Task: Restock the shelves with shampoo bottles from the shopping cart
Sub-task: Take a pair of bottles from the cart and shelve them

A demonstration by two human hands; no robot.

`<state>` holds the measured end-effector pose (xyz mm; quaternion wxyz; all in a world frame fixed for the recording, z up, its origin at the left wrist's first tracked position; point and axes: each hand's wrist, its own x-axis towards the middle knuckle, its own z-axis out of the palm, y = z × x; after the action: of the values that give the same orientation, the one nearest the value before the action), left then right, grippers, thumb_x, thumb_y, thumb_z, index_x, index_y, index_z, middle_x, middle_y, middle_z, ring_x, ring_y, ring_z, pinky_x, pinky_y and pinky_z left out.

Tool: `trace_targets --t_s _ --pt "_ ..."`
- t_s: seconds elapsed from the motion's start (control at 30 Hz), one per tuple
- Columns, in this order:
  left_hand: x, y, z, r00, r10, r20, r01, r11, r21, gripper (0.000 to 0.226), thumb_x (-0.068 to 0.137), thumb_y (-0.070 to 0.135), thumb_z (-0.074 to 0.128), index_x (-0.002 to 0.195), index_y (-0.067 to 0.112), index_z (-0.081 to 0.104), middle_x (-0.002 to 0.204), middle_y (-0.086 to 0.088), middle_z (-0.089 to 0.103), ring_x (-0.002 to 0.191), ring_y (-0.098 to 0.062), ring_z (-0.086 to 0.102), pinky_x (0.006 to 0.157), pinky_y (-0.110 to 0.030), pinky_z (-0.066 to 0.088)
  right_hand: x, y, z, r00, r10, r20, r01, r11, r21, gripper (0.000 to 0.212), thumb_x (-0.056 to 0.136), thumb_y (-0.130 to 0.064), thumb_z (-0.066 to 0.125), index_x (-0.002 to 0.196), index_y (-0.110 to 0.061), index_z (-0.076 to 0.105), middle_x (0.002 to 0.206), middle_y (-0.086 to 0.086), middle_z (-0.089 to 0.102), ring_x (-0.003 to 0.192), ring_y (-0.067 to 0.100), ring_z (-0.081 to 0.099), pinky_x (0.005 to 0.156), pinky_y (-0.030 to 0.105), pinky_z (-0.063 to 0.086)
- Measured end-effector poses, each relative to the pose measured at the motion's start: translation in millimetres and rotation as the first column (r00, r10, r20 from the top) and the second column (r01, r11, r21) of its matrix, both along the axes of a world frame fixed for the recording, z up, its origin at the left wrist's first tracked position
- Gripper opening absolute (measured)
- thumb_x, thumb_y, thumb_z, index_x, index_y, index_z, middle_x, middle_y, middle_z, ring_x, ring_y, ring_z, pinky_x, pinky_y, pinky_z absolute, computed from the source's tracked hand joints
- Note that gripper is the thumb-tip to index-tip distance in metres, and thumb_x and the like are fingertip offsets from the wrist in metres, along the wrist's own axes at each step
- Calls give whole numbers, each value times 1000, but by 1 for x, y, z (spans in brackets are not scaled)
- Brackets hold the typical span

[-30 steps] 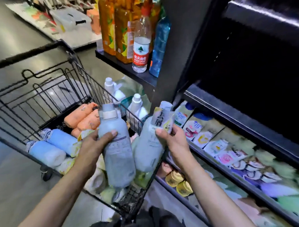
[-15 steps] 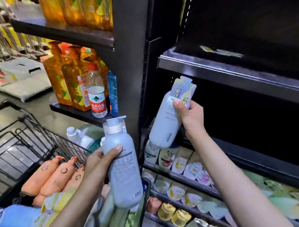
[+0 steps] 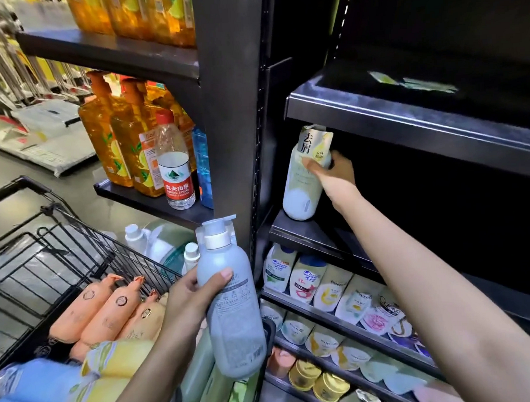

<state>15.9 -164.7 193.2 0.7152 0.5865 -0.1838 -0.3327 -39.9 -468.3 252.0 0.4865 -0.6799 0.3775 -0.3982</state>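
My right hand [image 3: 332,173] grips a pale green-white shampoo bottle [image 3: 302,187] by its upper part; the bottle's base rests at the left end of a dark shelf [image 3: 308,238]. My left hand [image 3: 192,298] holds a grey-blue pump bottle [image 3: 235,317] upright over the front right corner of the black wire shopping cart [image 3: 65,240]. In the cart lie orange bottles [image 3: 107,311], yellow bottles [image 3: 113,368], blue bottles [image 3: 32,390] and green ones [image 3: 201,370].
A black upright post [image 3: 232,111] separates the dark shelf bay from shelves of orange detergent bottles [image 3: 124,140] and a water bottle [image 3: 176,174]. Lower shelves hold rows of shampoo sachets and bottles [image 3: 331,292] and gold-lidded jars [image 3: 317,381]. White jugs [image 3: 156,242] stand beyond the cart.
My right hand has carried the pale bottle from the cart up onto the dark shelf and stood it nearly upright. The left hand has lifted the grey-blue bottle slightly; my view has turned towards the shelves.
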Motion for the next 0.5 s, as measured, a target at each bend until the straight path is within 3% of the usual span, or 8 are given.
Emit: trace_targets --t_s 0.13,0.27,0.33,0.4,0.5 --pt "0 3 0 1000 7 -4 -7 1000 9 51 54 42 77 88 6 67 75 -6 73 65 -14 69 53 -18 51 2 -3 0 998 5 -65 -5 1000 -13 35 83 -21 73 112 -8 58 103 1 63 92 16 63 76 26 48" --pt "-2 1 2 1000 -9 -6 9 1000 9 37 66 25 77 94 4 67 75 -4 73 64 -13 69 53 -18 50 -6 3 -2 994 61 -94 -56 997 46 49 84 -24 71 127 -11 51 119 0 61 110 18 60 88 27 48" --pt "-3 -3 4 1000 -18 -5 18 1000 2 38 68 26 75 96 2 67 78 -6 74 66 -14 69 54 -18 51 -20 28 -12 992 -108 -57 109 994 16 57 85 -29 70 133 -13 45 127 5 55 114 17 55 99 32 46" --pt "-4 -8 7 1000 -23 -9 23 1000 -5 40 67 25 79 98 2 66 79 -6 73 65 -14 69 51 -18 49 -43 79 -30 984 -178 22 179 981 -75 48 89 -31 63 130 -15 47 123 4 54 113 14 53 103 36 43" --pt "-3 -21 11 1000 -25 13 25 1000 -11 47 66 27 77 102 -1 64 81 -8 72 65 -12 67 50 -18 49 -80 175 -57 992 105 -73 -115 983 -141 51 86 -41 58 132 -24 44 127 -8 49 120 2 47 104 22 38"
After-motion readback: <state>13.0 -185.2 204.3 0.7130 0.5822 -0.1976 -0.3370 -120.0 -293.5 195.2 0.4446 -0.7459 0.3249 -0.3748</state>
